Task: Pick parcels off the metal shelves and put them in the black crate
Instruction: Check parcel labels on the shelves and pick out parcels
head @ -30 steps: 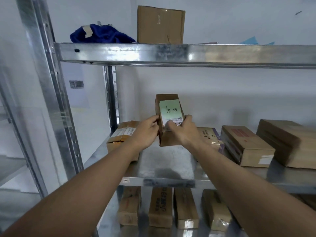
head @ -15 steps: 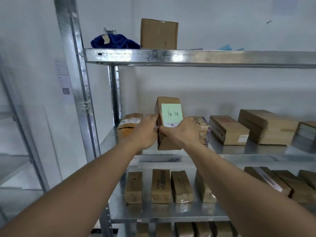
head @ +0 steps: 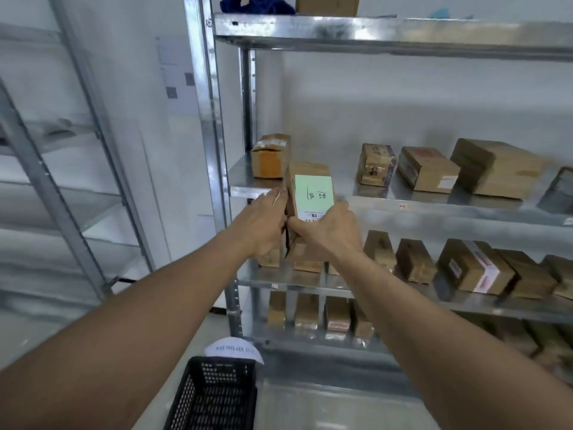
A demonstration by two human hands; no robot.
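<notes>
Between both hands (head: 263,225), upright brown cardboard parcel (head: 305,178), pale-green handwritten label.

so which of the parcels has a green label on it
The parcel held in both hands, in front of the shelves; the parcels on the shelves show no green label.

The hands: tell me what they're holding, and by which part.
Both hands hold one cardboard parcel with a green label. The left hand grips its left side; the right hand grips its lower end, thumb on the labelled face.
</notes>
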